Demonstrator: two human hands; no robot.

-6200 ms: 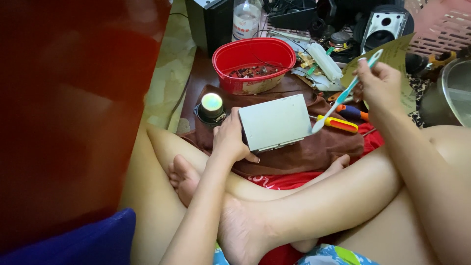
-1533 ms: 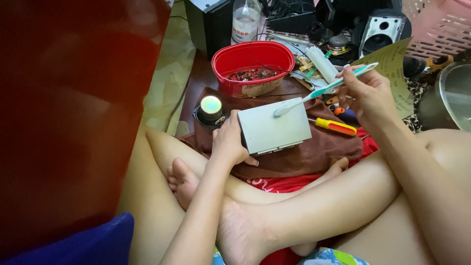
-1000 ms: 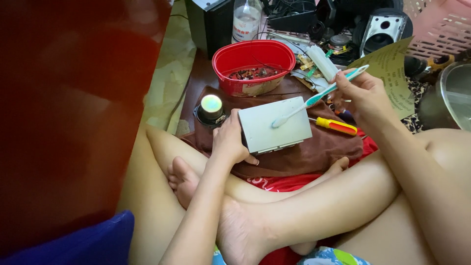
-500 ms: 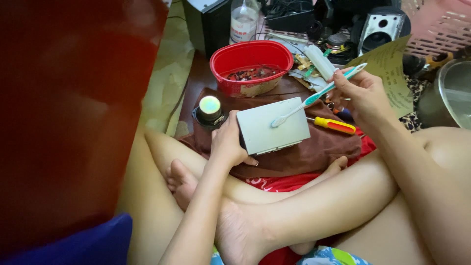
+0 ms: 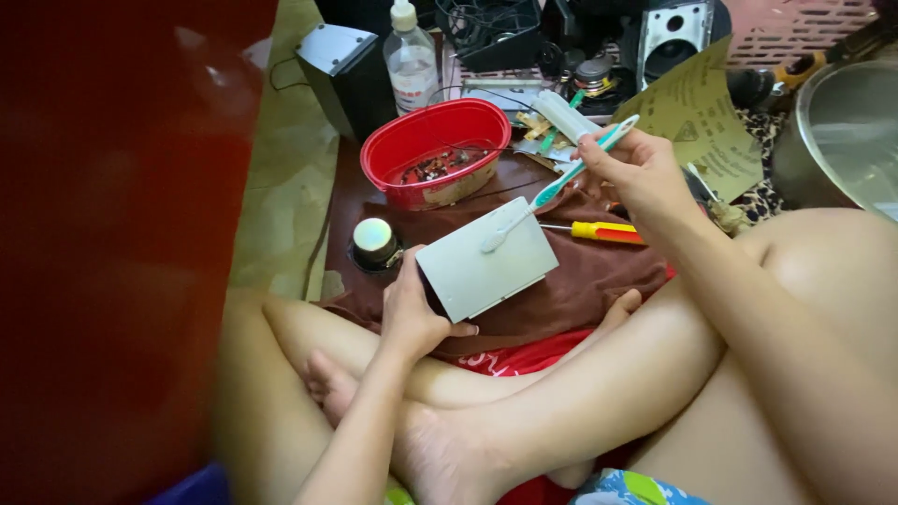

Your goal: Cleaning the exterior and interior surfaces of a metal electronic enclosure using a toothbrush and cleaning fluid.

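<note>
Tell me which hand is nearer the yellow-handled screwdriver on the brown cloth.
Right. The right hand, holding a toothbrush, hovers just above the screwdriver; the left hand grips the grey box farther off.

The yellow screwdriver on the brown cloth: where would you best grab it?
Grip the yellow screwdriver by its thick yellow-and-red handle, coming from above. It lies flat on the brown cloth, handle free, just right of the grey box; its thin shaft offers less to hold.

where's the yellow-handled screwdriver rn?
Head view, right of centre: the yellow-handled screwdriver lies on the brown cloth, just right of the grey metal box and below the right hand.
</note>
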